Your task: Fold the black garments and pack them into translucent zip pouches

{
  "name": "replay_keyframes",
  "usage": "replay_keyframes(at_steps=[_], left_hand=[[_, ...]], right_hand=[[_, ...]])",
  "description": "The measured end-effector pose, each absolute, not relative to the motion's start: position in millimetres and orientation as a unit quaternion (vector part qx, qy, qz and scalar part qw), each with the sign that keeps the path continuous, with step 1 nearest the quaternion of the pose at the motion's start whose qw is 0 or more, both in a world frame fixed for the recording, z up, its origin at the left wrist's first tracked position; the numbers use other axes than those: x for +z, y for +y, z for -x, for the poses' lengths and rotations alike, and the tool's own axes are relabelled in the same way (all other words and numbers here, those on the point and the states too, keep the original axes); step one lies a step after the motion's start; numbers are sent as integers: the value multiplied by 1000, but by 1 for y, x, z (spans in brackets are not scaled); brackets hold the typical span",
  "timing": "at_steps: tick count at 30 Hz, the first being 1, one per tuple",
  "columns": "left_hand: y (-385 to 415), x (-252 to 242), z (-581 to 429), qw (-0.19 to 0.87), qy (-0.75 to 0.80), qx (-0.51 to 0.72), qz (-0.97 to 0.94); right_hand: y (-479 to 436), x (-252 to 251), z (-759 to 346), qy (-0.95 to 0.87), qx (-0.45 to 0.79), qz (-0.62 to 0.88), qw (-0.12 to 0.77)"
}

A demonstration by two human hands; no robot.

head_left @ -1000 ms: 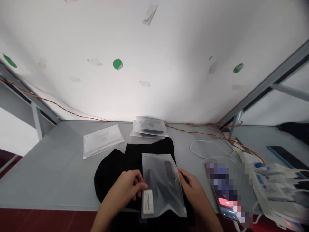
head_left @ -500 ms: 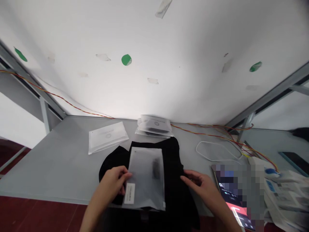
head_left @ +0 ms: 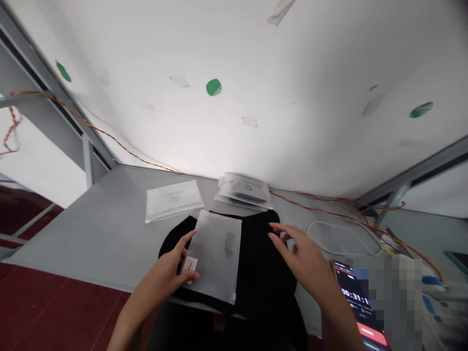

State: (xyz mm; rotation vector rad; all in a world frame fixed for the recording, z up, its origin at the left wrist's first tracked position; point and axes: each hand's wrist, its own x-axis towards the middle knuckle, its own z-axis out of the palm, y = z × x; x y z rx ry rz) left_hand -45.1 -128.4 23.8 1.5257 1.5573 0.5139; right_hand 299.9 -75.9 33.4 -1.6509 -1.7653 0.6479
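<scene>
A frosted zip bag (head_left: 215, 258) with a small white label (head_left: 190, 265) and printed text lies flat on a black folded garment (head_left: 263, 265). My left hand (head_left: 171, 268) rests at the bag's left edge, thumb on the bag near the label and index finger stretched apart along the edge; its other fingers are partly hidden. Over the garment's right side, my right hand (head_left: 302, 251) is open, thumb and index finger apart with nothing between them. The garment's near end hangs over the table's front edge.
Frosted bags (head_left: 175, 199) lie at the back left, and a stack of filled bags (head_left: 244, 190) sits against the white wall. To the right are a white cable loop (head_left: 343, 239), twisted wires (head_left: 329, 212) and a lit phone (head_left: 356, 297). Metal frame posts flank the grey table (head_left: 98, 219).
My left fingers have spread from a pinch on the bag's edge. The bag has tilted slightly. My right hand has moved up and inward off the garment's right edge. The view has shifted.
</scene>
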Motion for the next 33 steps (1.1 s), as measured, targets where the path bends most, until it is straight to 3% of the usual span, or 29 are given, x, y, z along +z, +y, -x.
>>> replay_keyframes(at_steps=[5, 10, 13, 17, 19, 25, 33], left_hand=[[-139, 17, 52, 480, 618, 307, -541], [-136, 9, 83, 416, 639, 396, -512], [-107, 16, 107, 257, 676, 462, -514], [-69, 41, 128, -77, 693, 482, -531], [-67, 46, 129, -136, 685, 453, -554], [-88, 3, 109, -7, 677, 270, -684], [-70, 0, 138, 18, 702, 184, -687]], right_hand=[[-14, 30, -234, -759, 349, 523, 171], [7, 32, -216, -753, 438, 472, 134], [13, 41, -201, -675, 558, 445, 186], [25, 37, -160, -588, 615, 452, 267], [31, 28, -141, -567, 616, 461, 293], [42, 5, -117, -545, 596, 478, 346], [46, 29, -116, -623, 551, 479, 282]])
